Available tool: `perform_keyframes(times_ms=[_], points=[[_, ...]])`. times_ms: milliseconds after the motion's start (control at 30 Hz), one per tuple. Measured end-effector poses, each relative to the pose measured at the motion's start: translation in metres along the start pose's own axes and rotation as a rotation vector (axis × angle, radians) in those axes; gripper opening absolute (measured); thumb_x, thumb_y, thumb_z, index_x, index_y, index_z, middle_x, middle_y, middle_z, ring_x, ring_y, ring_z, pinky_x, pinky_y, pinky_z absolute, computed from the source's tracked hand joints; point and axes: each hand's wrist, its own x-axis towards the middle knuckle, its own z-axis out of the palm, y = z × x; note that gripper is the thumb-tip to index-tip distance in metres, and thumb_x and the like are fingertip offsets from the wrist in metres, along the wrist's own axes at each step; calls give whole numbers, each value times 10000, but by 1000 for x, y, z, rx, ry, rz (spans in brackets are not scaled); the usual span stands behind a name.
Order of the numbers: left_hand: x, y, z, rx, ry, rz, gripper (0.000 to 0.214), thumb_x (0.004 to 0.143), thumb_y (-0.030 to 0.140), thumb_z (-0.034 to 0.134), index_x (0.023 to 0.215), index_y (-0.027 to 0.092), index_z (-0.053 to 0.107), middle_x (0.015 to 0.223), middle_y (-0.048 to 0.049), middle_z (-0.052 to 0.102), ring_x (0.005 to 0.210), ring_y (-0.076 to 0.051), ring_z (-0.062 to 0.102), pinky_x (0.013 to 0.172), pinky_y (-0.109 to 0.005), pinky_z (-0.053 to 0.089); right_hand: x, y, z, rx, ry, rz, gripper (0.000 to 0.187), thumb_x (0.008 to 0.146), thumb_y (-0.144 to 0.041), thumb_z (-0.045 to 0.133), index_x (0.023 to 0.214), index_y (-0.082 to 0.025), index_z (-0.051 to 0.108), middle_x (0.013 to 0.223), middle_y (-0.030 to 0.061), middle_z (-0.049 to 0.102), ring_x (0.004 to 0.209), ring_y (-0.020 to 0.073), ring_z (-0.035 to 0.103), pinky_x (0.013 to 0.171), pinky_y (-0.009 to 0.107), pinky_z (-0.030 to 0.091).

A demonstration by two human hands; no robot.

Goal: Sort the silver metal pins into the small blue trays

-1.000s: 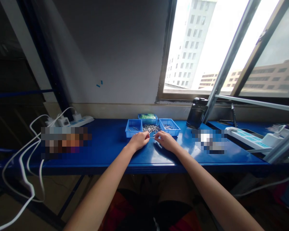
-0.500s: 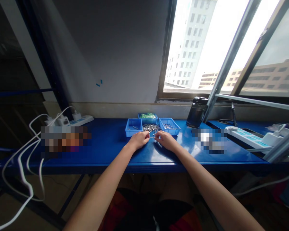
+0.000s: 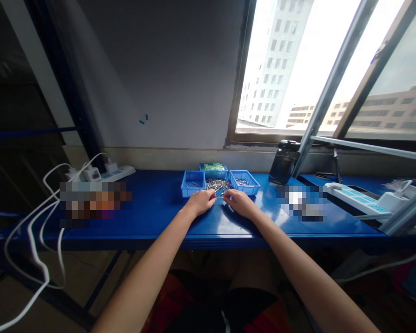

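Left hand [image 3: 201,202], right hand [image 3: 238,202] pinching thin rod [image 3: 219,198] between them, seemingly for steadiness; metal pieces [image 3: 217,184] lying just beyond.

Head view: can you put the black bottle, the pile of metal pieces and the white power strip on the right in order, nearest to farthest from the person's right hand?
From the right hand:
1. Pile of metal pieces: just beyond it, toward the left.
2. Black bottle: farther back, on the right.
3. White power strip: way over on the right.
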Motion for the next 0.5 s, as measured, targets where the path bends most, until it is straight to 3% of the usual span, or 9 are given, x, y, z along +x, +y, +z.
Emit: perform_keyframes(times_ms=[500], points=[[1,-3,3,17,23,4,231,822,369,406,896,216,562,815,-41,627,754,-181,578,648,-246,412,1,3,3,-19,-1,-20,207,846,-303,418,790,-179,575,785,36,605,702,125,529,653,225,388]])
